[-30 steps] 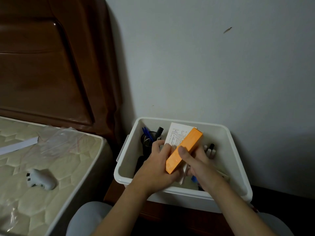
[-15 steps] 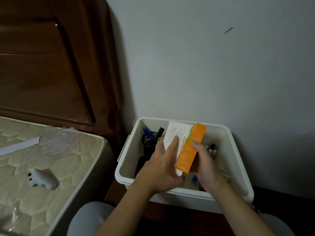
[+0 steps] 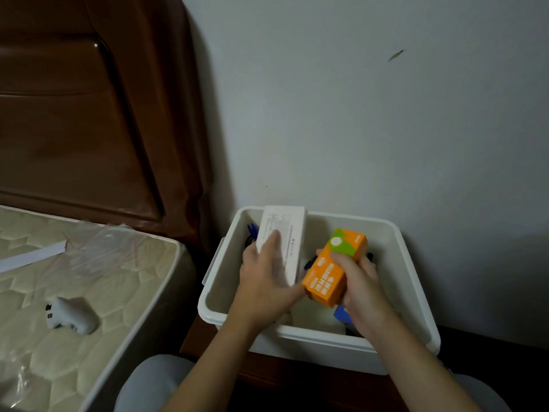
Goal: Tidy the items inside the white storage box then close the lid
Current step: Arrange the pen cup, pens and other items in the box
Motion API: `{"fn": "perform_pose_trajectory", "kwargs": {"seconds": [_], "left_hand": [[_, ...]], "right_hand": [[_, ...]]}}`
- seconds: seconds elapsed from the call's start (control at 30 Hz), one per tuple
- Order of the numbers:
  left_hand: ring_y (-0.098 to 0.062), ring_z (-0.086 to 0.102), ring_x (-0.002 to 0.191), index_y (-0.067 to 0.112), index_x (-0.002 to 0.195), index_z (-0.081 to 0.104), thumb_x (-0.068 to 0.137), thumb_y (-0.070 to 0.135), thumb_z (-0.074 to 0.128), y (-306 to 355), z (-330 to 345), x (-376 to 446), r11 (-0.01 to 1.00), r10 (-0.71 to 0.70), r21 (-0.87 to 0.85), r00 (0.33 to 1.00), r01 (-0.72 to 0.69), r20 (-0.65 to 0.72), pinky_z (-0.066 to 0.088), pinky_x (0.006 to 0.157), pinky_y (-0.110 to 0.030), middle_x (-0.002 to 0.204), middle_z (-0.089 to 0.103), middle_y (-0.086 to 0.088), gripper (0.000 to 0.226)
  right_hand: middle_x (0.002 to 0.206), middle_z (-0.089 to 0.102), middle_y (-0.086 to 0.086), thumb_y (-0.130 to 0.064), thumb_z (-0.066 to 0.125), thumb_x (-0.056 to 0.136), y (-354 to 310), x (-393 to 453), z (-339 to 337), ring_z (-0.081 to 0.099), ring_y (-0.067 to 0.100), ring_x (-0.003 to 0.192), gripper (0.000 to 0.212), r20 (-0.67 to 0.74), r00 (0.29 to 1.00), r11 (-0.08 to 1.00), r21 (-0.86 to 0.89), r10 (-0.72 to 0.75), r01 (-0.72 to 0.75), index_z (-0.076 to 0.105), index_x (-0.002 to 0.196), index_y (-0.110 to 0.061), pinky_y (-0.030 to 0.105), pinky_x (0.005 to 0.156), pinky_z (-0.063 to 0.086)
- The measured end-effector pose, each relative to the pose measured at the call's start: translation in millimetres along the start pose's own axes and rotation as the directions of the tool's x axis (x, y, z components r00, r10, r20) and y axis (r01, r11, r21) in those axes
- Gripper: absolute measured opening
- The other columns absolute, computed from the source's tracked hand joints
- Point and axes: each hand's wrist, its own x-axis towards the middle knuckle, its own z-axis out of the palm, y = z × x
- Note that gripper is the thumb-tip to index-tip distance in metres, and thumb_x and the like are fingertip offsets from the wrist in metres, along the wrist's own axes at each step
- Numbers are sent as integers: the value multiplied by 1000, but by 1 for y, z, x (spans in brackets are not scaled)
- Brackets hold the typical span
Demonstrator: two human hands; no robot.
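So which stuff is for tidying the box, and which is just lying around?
For the job: white storage box, white carton held by left hand, orange carton held by right hand.

Lying about: white controller, plastic bag, paper strip on the mattress.

There is a single view, from a camera worn on the person's head. It looks forward and steeply down, so both forearms run up from the bottom edge toward the middle. The box (image 3: 416, 298) sits close, low and right of centre, seen from above and from its near side, its inside open to the lens. The wall (image 3: 371, 114) fills the upper right, straight ahead. The headboard (image 3: 74, 114) takes the upper left, and the bed (image 3: 98, 292) spreads along the left edge. The wide angle bends the straight lines near the borders.
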Motion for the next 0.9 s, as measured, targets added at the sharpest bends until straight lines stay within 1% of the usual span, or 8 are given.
{"fn": "perform_pose_trajectory", "kwargs": {"seconds": [0.07, 0.13, 0.2, 0.27, 0.5, 0.63, 0.7, 0.9], "left_hand": [[-16, 42, 139, 42, 162, 21, 65, 41, 79, 2, -9, 3, 947, -100, -301, 993, 114, 62, 47, 107, -31, 153, 33, 12, 113], [-31, 60, 130, 40, 159, 32, 63, 32, 78, 2, -20, 6, 770, -132, -596, 970, 230, 203, 55, 101, -44, 150, 51, -1, 107], [-39, 65, 124, 31, 153, 48, 63, 29, 74, 3, -31, 6, 528, -91, -770, 925, 359, 369, 54, 93, -55, 145, 58, -15, 94], [-42, 63, 127, 26, 146, 58, 65, 27, 71, 3, -36, 7, 418, -28, -803, 889, 426, 457, 47, 102, -65, 147, 56, -20, 82], [-51, 46, 140, 18, 149, 55, 77, 28, 63, -2, -36, 12, 443, 60, -752, 821, 487, 567, 31, 113, -75, 154, 46, -26, 73], [-43, 56, 128, 20, 147, 57, 79, 29, 60, -2, -37, 12, 469, 102, -738, 800, 485, 591, 39, 110, -65, 150, 52, -24, 69], [-41, 59, 125, 22, 145, 59, 77, 32, 61, 0, -36, 12, 521, 83, -712, 801, 472, 592, 44, 107, -62, 145, 57, -23, 69], [-38, 67, 122, 20, 139, 62, 71, 46, 75, 6, -36, 8, 583, -58, -645, 817, 494, 573, 53, 102, -56, 134, 68, -18, 74]], "right_hand": [[117, 80, 6, -35, 64, 102, -1, 0, -2, 76, 32, 111, 38, 11, 1000, 1000, 22, -20, 19, 59, 139, -29, 61, 100, 56], [122, 77, 11, -55, 57, 101, -1, 0, -3, 75, 34, 111, 49, 28, 999, 998, 51, 19, -21, 55, 144, -32, 58, 97, 59], [129, 73, 17, -67, 49, 100, 0, -1, -1, 73, 41, 112, 61, 78, 994, 996, 27, 79, -81, 54, 147, -29, 57, 82, 62], [122, 75, 17, -67, 45, 99, 1, -2, 1, 76, 44, 103, 62, 138, 985, 995, -2, 99, -100, 54, 145, -26, 49, 62, 61], [123, 74, 11, -47, 70, 93, -6, -9, 6, 76, 39, 106, 47, 239, 971, 999, -28, -22, 30, 55, 137, -49, 53, 68, 63], [129, 70, 7, -61, 84, 80, -6, -12, 8, 76, 28, 110, 72, 230, 973, 990, -129, -25, 56, 43, 140, -61, 53, 72, 65], [127, 70, 4, -62, 88, 74, -4, -13, 8, 77, 20, 107, 76, 230, 973, 978, -197, -26, 73, 45, 137, -61, 48, 72, 67], [118, 74, 7, -39, 88, 77, 1, -9, 8, 79, 25, 98, 76, 242, 970, 962, -257, -25, 89, 48, 142, -40, 40, 73, 66]]}}
